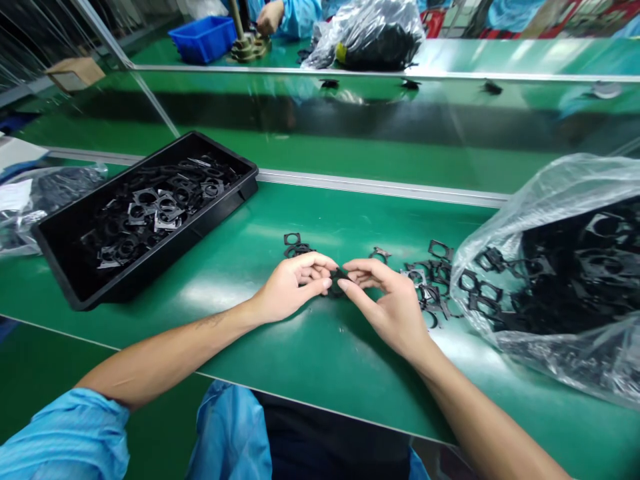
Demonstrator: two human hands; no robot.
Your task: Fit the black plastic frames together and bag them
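Observation:
Between my two hands is a small black plastic frame (338,283) with a round opening, partly covered by fingers. My left hand (295,285) pinches its left side with thumb and fingertips. On the other side, my right hand (384,293) grips it between thumb and forefinger. Just behind my left hand lie a few similar black frames (292,239). One loose black frame (381,254) rests beyond my right hand. To the right of that hand, a loose pile of black frames (435,277) spreads toward the bag.
A black tray (240,191) full of frames stands at left. At right a clear plastic bag (480,233) spills black frames. Another bag (65,183) lies far left. Behind a metal-edged divider are a blue bin (203,41) and a co-worker's hand (271,17).

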